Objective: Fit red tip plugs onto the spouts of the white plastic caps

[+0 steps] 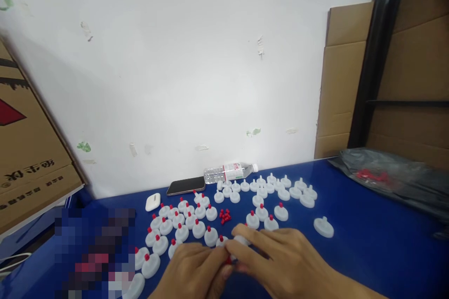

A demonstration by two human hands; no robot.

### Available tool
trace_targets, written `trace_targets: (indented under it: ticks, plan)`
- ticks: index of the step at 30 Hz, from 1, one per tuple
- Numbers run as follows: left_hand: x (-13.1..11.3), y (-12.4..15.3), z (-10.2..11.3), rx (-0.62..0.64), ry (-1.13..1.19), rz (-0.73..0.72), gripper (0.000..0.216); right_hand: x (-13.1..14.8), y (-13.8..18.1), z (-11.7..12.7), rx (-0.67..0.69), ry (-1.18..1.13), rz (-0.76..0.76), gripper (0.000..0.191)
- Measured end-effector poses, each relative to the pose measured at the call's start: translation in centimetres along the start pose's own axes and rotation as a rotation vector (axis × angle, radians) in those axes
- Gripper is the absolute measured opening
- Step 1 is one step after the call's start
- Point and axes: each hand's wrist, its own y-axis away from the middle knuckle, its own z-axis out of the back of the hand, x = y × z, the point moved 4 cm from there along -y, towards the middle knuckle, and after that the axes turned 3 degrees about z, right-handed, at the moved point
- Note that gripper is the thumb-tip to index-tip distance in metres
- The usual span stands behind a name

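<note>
At the near edge of the blue worktop (368, 243), a single white cap (240, 242) is held between the two hands, just in front of the rows of caps. The right hand (280, 261) is closed narrowly around the cap, with the fingertips pinched on its rim, while the left hand (194, 268) is brought against it from the other side, pinching something small and red (228, 259) that shows only as a sliver between the fingers. Whether this red piece is already seated in the cap cannot be told, since the fingers cover the joint.

The step in hand is judged to be the pressing of a red plug onto the cap's central nub. It is best done with the cap held steady by its rim and the plug pushed straight along the nub's axis, not at a slant, so that it is not cocked or dropped.

A small heap of loose red plugs (225, 216) lies near the middle of the worktop, within easy reach. Caps already fitted with red tips (182, 224) are gathered toward the left, and bare white caps (277, 188) toward the far edge, beside a water bottle (229, 172), a phone (185, 186) and a white earbud case (153, 202). One bare cap (323, 227) sits apart to the right. A grey bag (389, 173) lies at the far right corner.
</note>
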Motion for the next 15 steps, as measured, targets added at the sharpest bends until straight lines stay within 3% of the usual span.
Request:
trace_targets:
  ticks: [5, 11, 15]
  plan:
    - [1.9, -0.8, 1.5, -0.028, -0.113, -0.054, 0.028, -3.6, 0.5, 0.4, 0.01, 0.106, -0.212, 0.024]
    - [4.8, 0.5, 0.1, 0.379, -0.292, 0.164, 0.034, -9.8, 1.6, 0.7, 0.148, 0.186, -0.623, 0.021]
    - [4.3, 0.9, -0.6, 0.546, -0.326, 0.249, 0.03, -12.0, 1.9, 1.2, 0.215, 0.214, -0.713, 0.011]
